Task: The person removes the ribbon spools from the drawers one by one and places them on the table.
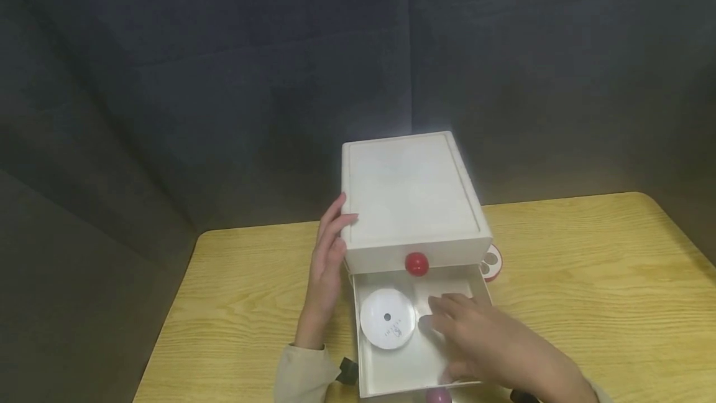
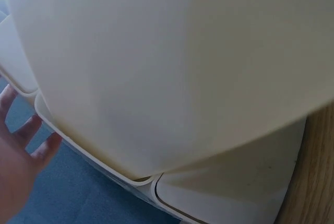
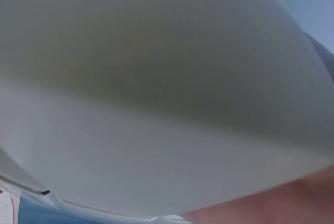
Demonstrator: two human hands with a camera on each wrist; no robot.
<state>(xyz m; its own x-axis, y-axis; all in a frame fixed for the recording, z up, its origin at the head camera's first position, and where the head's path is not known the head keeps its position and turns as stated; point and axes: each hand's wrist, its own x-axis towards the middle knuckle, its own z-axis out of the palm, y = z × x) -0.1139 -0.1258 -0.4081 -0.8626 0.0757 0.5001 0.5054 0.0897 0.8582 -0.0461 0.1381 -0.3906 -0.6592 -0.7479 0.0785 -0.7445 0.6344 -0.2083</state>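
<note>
A white drawer cabinet [image 1: 411, 191] stands on the table, a red knob [image 1: 416, 264] on its upper front. Below that, a drawer [image 1: 386, 378] is pulled out; its purple knob [image 1: 439, 396] shows at the lower edge of the head view. Inside lies a white disc [image 1: 380, 328] with a small centre hole and faint marks. My left hand [image 1: 327, 260] rests along the cabinet's left side, fingertips on its edge. Over the drawer's right half is my right hand [image 1: 481, 334], slightly blurred, fingers loosely bent beside the disc, with no held thing visible.
A red-rimmed white round thing with holes [image 1: 491, 263] sits at the cabinet's right, partly hidden. Wood-grain table [image 1: 587, 278] extends on both sides. Dark cloth [image 1: 252, 111] hangs behind the table and at its sides.
</note>
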